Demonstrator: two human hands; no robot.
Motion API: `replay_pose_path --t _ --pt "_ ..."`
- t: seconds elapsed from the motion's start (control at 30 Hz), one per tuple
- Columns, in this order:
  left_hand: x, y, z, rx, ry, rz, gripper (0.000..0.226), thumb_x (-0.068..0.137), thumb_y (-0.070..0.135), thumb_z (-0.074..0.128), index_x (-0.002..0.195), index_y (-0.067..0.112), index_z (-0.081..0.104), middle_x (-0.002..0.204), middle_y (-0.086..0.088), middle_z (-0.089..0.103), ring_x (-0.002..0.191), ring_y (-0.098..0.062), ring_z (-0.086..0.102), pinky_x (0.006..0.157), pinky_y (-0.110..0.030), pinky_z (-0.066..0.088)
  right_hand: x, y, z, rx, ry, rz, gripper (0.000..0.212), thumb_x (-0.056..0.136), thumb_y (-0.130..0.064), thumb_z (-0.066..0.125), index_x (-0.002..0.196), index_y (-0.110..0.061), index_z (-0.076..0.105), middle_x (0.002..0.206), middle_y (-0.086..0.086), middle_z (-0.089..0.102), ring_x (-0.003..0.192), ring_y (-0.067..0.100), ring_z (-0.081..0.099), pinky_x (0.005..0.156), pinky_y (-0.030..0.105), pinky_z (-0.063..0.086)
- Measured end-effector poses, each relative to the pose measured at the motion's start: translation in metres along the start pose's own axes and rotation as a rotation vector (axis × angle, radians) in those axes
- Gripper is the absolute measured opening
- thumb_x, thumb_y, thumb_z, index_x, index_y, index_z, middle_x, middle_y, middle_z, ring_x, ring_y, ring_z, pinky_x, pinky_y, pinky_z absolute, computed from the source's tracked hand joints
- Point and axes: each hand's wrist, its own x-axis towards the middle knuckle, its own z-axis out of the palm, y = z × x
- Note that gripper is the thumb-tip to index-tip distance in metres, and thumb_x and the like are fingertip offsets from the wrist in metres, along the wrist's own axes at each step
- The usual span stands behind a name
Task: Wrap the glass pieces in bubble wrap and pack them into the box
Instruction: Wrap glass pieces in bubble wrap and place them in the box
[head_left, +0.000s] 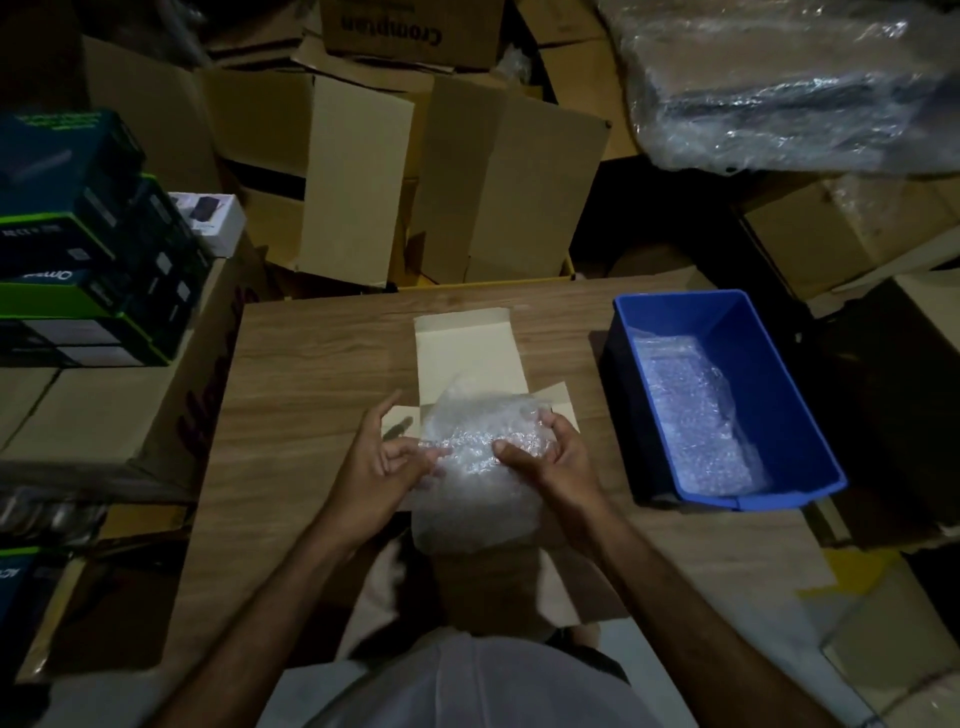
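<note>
A bubble-wrapped bundle (475, 467) sits over the open small cardboard box (462, 348), whose pale lid flap lies flat on the wooden table (311, 374). My right hand (550, 457) grips the bundle's right side, thumb pressed on its top. On the bundle's left edge rests my left hand (387, 457), its fingertips pinching the wrap. The wrap hides whatever glass is inside. A blue plastic bin (753, 332) at the right holds more bubble wrap (696, 410).
Stacked dark product boxes (78, 234) stand at the left on brown cartons (104, 410). Upright empty cartons (415, 171) crowd behind the table. A large plastic-wrapped package (789, 78) lies at the upper right. The scene is dim.
</note>
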Motion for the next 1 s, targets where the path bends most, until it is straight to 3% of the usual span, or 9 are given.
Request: replay_pose_path --t 0.1,0.27,0.4,0.53,0.63,0.7,0.8,0.87,1.0 --pt "0.000 -0.002 -0.006 0.012 -0.038 0.001 0.077 0.093 0.007 0.068 0.151 0.039 0.030 0.112 -0.006 0.077 0.093 -0.023 0.077 0.074 -0.028 0.061 -0.002 0.001 -0.001 -0.068 -0.006 -0.071 0.069 0.071 -0.010 0.090 0.128 -0.026 0.055 0.117 0.011 0.074 0.098 0.020 0.076 0.069 0.030 0.061" --pt "0.006 0.012 -0.008 0.027 -0.095 0.013 0.052 0.098 -0.011 0.053 0.137 0.023 0.059 0.132 -0.007 0.068 0.117 -0.028 0.067 0.085 -0.031 0.059 -0.012 -0.005 -0.007 -0.057 -0.058 -0.007 0.101 0.059 -0.016 0.098 0.144 -0.028 0.044 0.129 0.008 0.066 0.109 0.022 0.073 0.079 0.037 0.063" --pt "0.011 0.036 -0.015 0.126 -0.317 0.016 0.059 0.097 -0.014 0.044 0.142 0.021 0.056 0.141 0.002 0.063 0.100 -0.035 0.060 0.083 -0.049 0.047 -0.013 -0.022 -0.008 0.465 -0.288 0.253 0.065 0.089 -0.027 0.078 0.145 -0.008 0.051 0.144 0.023 0.056 0.125 0.038 0.063 0.088 0.046 0.059" --pt "0.021 0.051 -0.023 0.188 -0.558 -0.044 0.059 0.097 -0.014 0.041 0.143 0.020 0.056 0.140 -0.003 0.064 0.116 -0.034 0.062 0.092 -0.048 0.049 0.002 -0.029 -0.004 0.308 -0.324 0.225 0.060 0.095 -0.020 0.070 0.148 -0.004 0.046 0.147 0.025 0.052 0.130 0.041 0.057 0.104 0.056 0.051" --pt "0.030 0.049 -0.031 0.201 -0.531 -0.125 0.058 0.099 0.020 0.062 0.152 0.035 0.042 0.136 -0.002 0.066 0.126 -0.024 0.062 0.111 -0.052 0.046 0.007 -0.032 -0.003 0.108 -0.260 0.206 0.060 0.078 -0.008 0.083 0.134 -0.014 0.063 0.135 0.019 0.064 0.119 0.039 0.066 0.090 0.053 0.059" --pt "0.030 0.046 -0.040 0.357 -0.507 -0.186 0.083 0.081 0.046 0.082 0.151 0.042 0.039 0.138 0.000 0.065 0.126 -0.017 0.062 0.109 -0.048 0.049 0.008 -0.033 -0.007 0.077 -0.234 0.201 0.047 0.077 -0.010 0.083 0.123 -0.016 0.071 0.125 0.016 0.071 0.114 0.038 0.069 0.085 0.051 0.062" --pt "0.025 0.027 -0.047 0.618 -0.618 -0.161 0.052 0.076 0.029 0.090 0.123 0.023 0.069 0.115 -0.009 0.074 0.106 -0.034 0.070 0.092 -0.057 0.056 0.010 -0.035 -0.015 0.023 -0.155 0.193 0.034 0.088 -0.010 0.075 0.122 -0.009 0.069 0.123 0.020 0.071 0.112 0.039 0.069 0.095 0.054 0.057" --pt "0.021 0.022 -0.050 0.537 -0.494 -0.160 0.035 0.078 0.027 0.088 0.109 0.022 0.073 0.106 -0.010 0.076 0.099 -0.037 0.071 0.079 -0.051 0.060 0.009 -0.039 -0.020 -0.083 -0.114 0.169 0.020 0.090 -0.009 0.072 0.110 -0.009 0.067 0.120 0.021 0.071 0.100 0.036 0.072 0.089 0.051 0.059" --pt "0.018 0.015 -0.054 0.081 -0.086 -0.201 0.051 0.079 0.017 0.084 0.123 0.013 0.060 0.118 -0.009 0.073 0.100 -0.025 0.074 0.067 -0.033 0.064 0.008 -0.043 -0.036 -0.126 -0.123 0.118 0.028 0.088 -0.001 0.072 0.097 -0.018 0.053 0.100 0.010 0.074 0.082 0.027 0.072 0.066 0.040 0.061"
